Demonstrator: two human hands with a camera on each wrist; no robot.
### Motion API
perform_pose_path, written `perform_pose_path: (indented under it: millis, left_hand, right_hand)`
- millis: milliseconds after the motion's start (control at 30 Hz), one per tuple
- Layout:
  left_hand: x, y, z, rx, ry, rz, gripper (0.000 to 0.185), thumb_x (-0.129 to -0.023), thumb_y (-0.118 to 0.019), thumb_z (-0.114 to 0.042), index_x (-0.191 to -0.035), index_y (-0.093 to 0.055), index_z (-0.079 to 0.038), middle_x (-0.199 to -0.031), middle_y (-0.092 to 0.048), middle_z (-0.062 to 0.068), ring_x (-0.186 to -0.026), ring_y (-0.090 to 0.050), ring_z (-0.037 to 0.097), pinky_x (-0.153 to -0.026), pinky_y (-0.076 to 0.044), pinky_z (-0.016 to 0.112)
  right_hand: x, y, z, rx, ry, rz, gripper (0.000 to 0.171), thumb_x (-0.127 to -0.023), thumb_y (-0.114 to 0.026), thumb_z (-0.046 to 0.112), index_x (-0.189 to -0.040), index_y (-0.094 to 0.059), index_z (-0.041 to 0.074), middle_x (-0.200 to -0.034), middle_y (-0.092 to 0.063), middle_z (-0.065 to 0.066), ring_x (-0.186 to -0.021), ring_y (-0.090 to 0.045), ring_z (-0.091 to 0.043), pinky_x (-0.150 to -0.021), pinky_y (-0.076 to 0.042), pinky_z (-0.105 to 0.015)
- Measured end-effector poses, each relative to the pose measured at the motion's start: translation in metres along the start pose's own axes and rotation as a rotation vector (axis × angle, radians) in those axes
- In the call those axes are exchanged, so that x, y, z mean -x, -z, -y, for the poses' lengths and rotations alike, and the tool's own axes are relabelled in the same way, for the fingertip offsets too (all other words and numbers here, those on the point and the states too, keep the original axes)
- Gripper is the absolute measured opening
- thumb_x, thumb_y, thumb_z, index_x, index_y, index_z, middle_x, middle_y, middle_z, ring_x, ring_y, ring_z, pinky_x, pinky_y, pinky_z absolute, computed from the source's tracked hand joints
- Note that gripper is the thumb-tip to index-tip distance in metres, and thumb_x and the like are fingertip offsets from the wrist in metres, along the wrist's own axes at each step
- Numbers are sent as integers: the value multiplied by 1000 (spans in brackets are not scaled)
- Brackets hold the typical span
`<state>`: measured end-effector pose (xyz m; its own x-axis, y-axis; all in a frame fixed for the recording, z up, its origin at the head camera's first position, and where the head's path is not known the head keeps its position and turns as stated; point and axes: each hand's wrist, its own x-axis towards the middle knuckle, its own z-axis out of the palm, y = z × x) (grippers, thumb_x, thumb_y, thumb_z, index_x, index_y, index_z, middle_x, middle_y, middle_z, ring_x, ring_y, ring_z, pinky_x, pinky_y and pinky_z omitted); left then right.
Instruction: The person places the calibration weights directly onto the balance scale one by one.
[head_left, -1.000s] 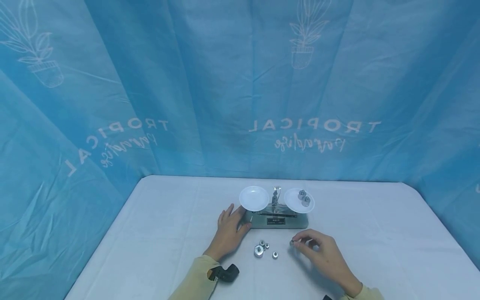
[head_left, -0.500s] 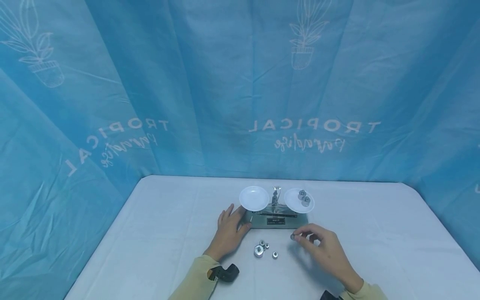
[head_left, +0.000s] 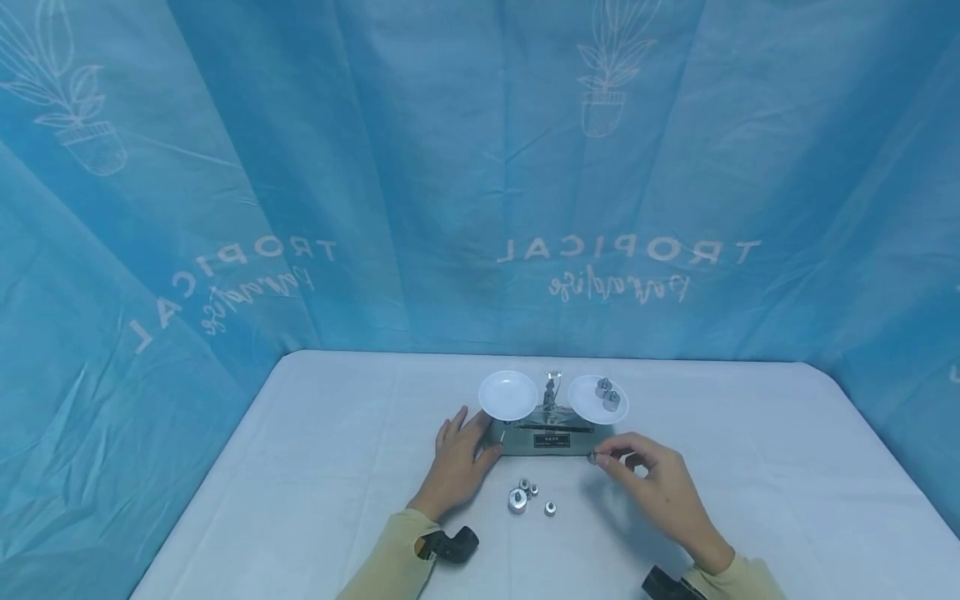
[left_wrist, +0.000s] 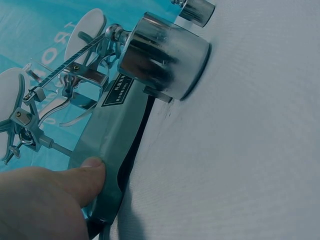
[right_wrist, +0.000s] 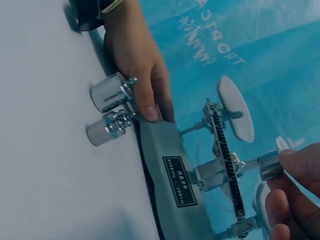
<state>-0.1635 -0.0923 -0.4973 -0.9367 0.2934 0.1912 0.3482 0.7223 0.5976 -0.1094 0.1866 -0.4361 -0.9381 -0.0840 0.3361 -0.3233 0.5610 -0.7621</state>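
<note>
A green balance scale (head_left: 517, 443) stands near the table's back. My left hand (head_left: 456, 467) holds the left end of its base, thumb (left_wrist: 92, 175) on the front face and fingers round the far side. Between thumb and index finger, my right hand (head_left: 663, 492) pinches a small metal weight (right_wrist: 270, 165), held up before the base's right end. Two metal weights (head_left: 611, 402) sit on the right pan (head_left: 583, 404); the left pan (head_left: 508, 396) bears nothing. In front of the scale stand a large weight (head_left: 517, 501) with smaller ones beside it, and a small weight (head_left: 551, 508) apart.
A white cloth (head_left: 337, 467) covers the table. Blue printed curtains (head_left: 450, 167) hang behind it and at its sides. Black wrist cameras (head_left: 453, 546) are strapped to both forearms.
My right hand has lifted the small weight away from me, from the cloth's front area up to the scale base's right end. The left hand stays on the base.
</note>
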Motion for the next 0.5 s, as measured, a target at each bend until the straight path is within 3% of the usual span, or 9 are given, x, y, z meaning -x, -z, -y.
perform_pose_path:
  millis: [500]
  left_hand:
    - [-1,1,-1,-12,11,10,58,-102,-54,-30,-153,-40,-7,-155,-44,11,-150,-20,43,-120,-9,65]
  right_hand:
    - [-8,7,4,79,-72,-47,8,-93,-75,18,-101,-75,15,-92,-71,11,-86,-61,-6,-74,-55,-24]
